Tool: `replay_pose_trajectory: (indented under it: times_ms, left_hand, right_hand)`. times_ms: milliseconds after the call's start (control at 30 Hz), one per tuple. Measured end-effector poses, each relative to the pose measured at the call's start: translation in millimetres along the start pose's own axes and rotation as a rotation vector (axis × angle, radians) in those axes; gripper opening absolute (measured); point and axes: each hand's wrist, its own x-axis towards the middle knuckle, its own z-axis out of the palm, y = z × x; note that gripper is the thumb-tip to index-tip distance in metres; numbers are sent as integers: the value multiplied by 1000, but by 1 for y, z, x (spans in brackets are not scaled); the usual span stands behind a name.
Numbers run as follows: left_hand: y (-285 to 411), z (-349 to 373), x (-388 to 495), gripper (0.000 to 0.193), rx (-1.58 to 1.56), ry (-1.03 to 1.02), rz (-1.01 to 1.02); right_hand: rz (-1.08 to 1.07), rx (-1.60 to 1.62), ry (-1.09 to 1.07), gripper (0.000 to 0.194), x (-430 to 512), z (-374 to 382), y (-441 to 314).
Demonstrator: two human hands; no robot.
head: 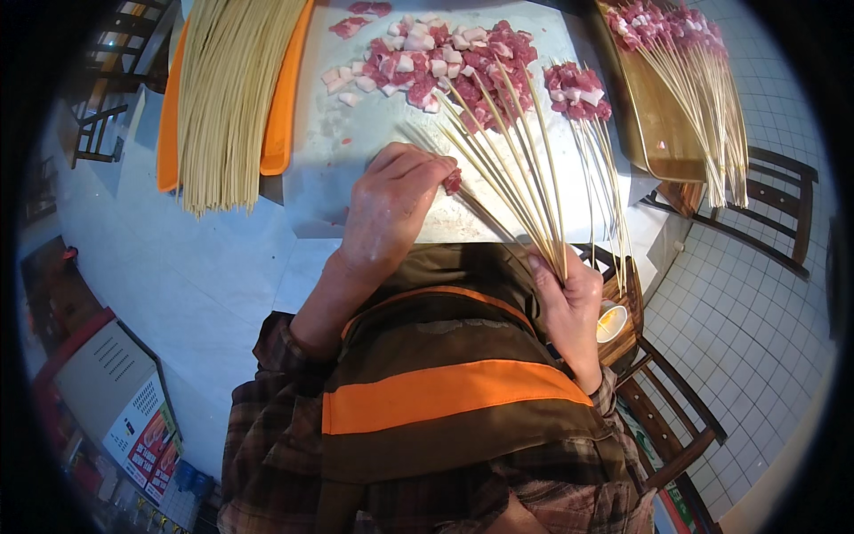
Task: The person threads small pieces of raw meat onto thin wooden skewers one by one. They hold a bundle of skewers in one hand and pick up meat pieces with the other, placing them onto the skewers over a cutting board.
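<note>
My right hand grips a fanned bunch of bare wooden skewers by their lower ends. One skewer slants apart from the bunch towards my left hand, with a small piece of red meat near its far end. My left fingers pinch at that meat. Beyond both hands lies a pile of cut red meat with white fat cubes on a pale board. Several loaded skewers rest at the board's right side, their bare ends pointing towards me.
An orange tray full of long bare skewers stands at the left. On the right, a metal tray carries more meat skewers. Wooden chairs and a white cup on a wooden surface are at the right.
</note>
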Motion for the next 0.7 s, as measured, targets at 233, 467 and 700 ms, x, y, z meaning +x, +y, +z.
replay_pose_trajectory:
  times_ms: [233, 467, 700]
  left_hand:
    - [-1, -3, -2, 24, -53, 23, -5]
    - [-7, -46, -13, 28, 59, 118, -225]
    - [-12, -40, -15, 23, 77, 45, -210]
  right_hand:
    - [69, 102, 15, 9, 6, 11, 13]
    - [192, 192, 49, 13, -9, -8, 20]
    - [150, 227, -89, 13, -5, 3, 8]
